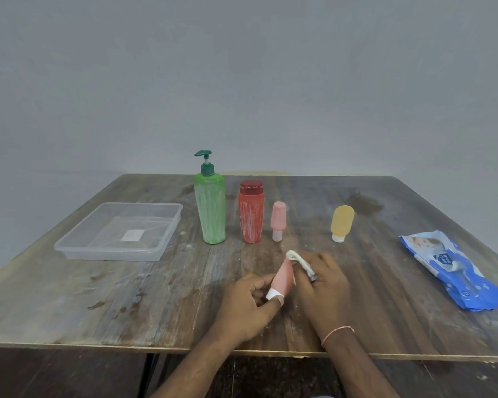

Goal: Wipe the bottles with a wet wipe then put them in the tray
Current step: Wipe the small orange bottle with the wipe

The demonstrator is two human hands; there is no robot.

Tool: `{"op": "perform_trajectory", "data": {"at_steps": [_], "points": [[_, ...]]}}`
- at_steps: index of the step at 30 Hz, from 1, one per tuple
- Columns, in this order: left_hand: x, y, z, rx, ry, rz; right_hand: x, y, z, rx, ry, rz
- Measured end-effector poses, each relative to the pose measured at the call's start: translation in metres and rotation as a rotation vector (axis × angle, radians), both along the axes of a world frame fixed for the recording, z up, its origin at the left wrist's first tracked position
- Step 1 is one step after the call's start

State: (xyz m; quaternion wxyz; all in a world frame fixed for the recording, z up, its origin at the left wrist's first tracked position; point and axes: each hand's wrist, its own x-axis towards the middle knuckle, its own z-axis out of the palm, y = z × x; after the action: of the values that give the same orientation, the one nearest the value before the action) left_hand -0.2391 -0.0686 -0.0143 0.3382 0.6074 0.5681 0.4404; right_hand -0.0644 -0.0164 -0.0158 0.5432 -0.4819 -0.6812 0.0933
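My left hand [249, 303] grips a small pink tube bottle [283, 278] by its white cap end, tilted up to the right above the table. My right hand [324, 282] holds a crumpled wet wipe [298, 261] against the tube's upper end. Standing in a row behind are a green pump bottle [210, 208], a red bottle [251, 214], a small pink bottle [278, 221] and a yellow bottle [341, 222], the first two streaked with white. A clear plastic tray [78, 248] lies at the left with no bottle in it.
A blue pack of wet wipes [454, 271] lies at the right side of the wooden table [127, 305]. The table's front edge runs just below my wrists. A plain grey wall stands behind.
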Motion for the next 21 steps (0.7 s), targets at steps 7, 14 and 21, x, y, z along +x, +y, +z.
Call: {"op": "perform_trajectory", "data": {"at_steps": [7, 14, 21], "points": [[0.0, 0.001, -0.002, 0.085, 0.042, 0.078, -0.008, -0.013, 0.004, 0.052, -0.214, 0.382], [0.002, -0.002, -0.003, 0.048, -0.004, 0.06, 0.0, 0.0, 0.0, -0.019, -0.067, 0.021], [-0.004, -0.003, 0.003, -0.003, -0.164, 0.096, 0.004, 0.006, 0.005, -0.314, 0.269, 0.024]]}}
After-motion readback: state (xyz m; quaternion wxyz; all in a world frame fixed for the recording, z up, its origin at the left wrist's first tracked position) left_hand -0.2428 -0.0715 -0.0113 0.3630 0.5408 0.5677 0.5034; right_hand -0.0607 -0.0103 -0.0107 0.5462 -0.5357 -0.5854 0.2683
